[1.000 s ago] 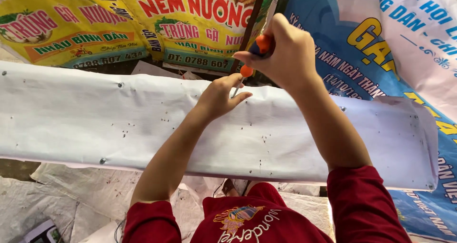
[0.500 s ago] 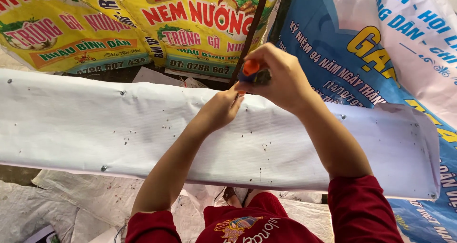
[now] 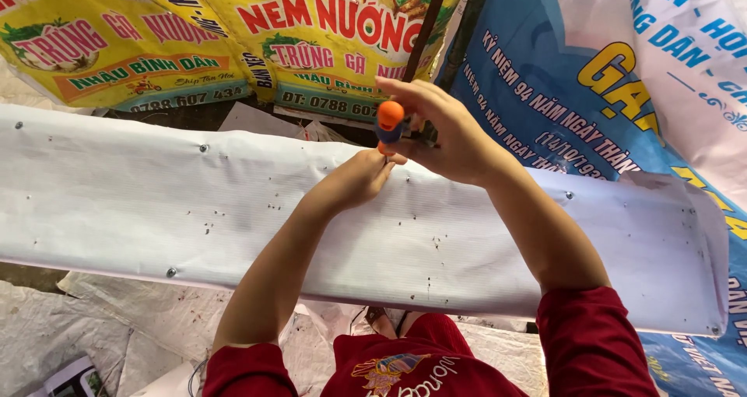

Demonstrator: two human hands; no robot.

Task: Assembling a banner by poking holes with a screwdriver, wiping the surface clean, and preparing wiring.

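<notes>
The right hand point(image 3: 447, 136) is closed around the orange-and-blue handle of a screwdriver point(image 3: 388, 124), fingers wrapped tight, tool held upright over the far long edge of the white sheet-covered panel point(image 3: 156, 202), near mid-length. The left hand point(image 3: 354, 180) rests on the panel directly below the handle, fingertips point(image 3: 385, 160) bunched together at the tool's lower end; what they pinch cannot be told. Printed banners point(image 3: 311, 39) lie beyond the far edge.
</notes>
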